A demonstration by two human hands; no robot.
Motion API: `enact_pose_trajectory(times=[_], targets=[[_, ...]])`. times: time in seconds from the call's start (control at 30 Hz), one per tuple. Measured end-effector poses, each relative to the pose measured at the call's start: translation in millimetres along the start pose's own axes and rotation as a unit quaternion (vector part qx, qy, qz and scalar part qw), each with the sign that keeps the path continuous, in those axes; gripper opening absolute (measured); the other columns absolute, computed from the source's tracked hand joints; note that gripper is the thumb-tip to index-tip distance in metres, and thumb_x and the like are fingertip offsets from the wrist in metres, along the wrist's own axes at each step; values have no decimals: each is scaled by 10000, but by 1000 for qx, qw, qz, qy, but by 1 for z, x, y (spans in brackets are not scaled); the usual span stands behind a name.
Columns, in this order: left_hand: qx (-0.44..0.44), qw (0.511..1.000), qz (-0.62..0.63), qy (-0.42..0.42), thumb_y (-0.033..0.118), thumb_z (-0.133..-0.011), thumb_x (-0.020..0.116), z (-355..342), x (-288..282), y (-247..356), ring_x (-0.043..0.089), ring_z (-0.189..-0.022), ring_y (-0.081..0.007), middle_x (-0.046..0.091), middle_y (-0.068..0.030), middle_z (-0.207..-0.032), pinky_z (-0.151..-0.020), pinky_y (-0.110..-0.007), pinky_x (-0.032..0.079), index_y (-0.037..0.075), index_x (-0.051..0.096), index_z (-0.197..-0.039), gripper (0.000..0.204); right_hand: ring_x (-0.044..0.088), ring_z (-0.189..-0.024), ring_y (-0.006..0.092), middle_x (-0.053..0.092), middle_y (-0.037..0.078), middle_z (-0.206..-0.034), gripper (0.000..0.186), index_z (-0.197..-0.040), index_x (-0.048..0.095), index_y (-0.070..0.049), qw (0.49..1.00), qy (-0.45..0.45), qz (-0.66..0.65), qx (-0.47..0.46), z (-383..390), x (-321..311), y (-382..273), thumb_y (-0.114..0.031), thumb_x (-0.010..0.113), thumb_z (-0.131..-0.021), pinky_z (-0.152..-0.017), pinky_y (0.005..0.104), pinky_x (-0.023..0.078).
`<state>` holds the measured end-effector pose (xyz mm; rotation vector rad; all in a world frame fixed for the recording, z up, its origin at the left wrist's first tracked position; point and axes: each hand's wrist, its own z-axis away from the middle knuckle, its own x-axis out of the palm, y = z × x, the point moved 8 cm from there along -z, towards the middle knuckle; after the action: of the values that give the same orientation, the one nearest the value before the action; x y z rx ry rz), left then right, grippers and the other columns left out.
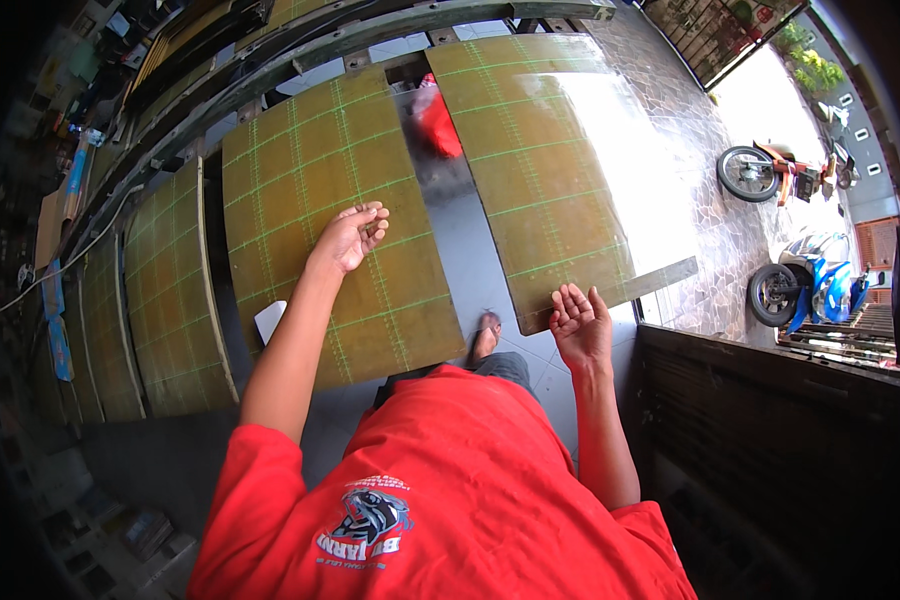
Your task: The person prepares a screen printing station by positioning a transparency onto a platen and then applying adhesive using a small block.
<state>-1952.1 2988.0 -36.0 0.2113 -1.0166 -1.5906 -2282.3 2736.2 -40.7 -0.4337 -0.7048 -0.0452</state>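
My left hand [353, 237] is over the middle olive-brown panel [310, 225], its fingers loosely curled and slightly apart, with nothing visible in them. My right hand [582, 328] is at the near edge of the right olive-brown panel [530, 170]. Its palm shows, the fingers are stretched and a little bent, the thumb stands apart, and I see nothing held. Whether either hand touches a panel I cannot tell. Bright green lines form a grid on both panels, with rows of small green marks between. A grey flat strip [667, 279] sticks out beside my right hand.
More gridded panels [175, 290] stand in a row at left. A dark rail [370, 38] runs along the far side. Something red [437, 122] shows in the gap between the panels. A dark slatted structure [750, 430] stands at right; beyond it are an orange motorbike [795, 180] and a blue one [828, 285].
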Motion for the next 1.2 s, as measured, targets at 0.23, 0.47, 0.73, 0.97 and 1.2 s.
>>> enact_pose_trajectory(times=[0.23, 0.47, 0.73, 0.97, 1.2], targets=[[-3, 1000, -13, 20, 67, -950, 548, -2, -1, -2, 657, -785, -142, 670, -76, -953, -675, -253, 578, 46, 574, -1088, 142, 575, -1133, 214, 578, 112, -1248, 500, -1301, 459, -5, 1000, -3, -7, 5, 13, 2, 4, -380, 507, -974, -874, 326, 483], [2, 1000, -5, 30, 62, -931, 573, -5, -12, -1, 663, -748, -141, 686, -73, -915, -647, -264, 576, 64, 568, -1017, 86, 582, -1074, 200, 592, 89, -1201, 532, -1303, 462, -29, 995, 96, 23, 14, 61, -76, 18, -411, 559, -945, -852, 319, 469], [3, 998, -23, 60, 98, -902, 602, -7, -18, 3, 665, -747, -165, 678, -77, -880, -643, -287, 576, 80, 550, -939, 66, 567, -879, 127, 601, 27, -1033, 402, -1228, 536, -58, 955, 186, 167, -158, 67, -111, -24, -316, 616, -931, -745, 272, 429], [-36, 996, 4, 87, 200, -882, 629, -12, -32, -4, 663, -794, -209, 655, -42, -856, -696, -344, 574, 98, 591, -915, 114, 569, -859, 100, 615, 29, -1021, 334, -1200, 575, -24, 862, 204, 324, -332, 59, -81, -102, -214, 625, -930, -744, 238, 433], [-34, 995, -27, 95, 225, -904, 594, -8, -32, -1, 656, -801, -203, 639, -28, -871, -702, -340, 563, 103, 588, -927, 124, 635, -892, 214, 672, 149, -973, 302, -1072, 621, 34, 668, 222, 526, -477, 27, -50, -245, -188, 681, -876, -800, 336, 497]])
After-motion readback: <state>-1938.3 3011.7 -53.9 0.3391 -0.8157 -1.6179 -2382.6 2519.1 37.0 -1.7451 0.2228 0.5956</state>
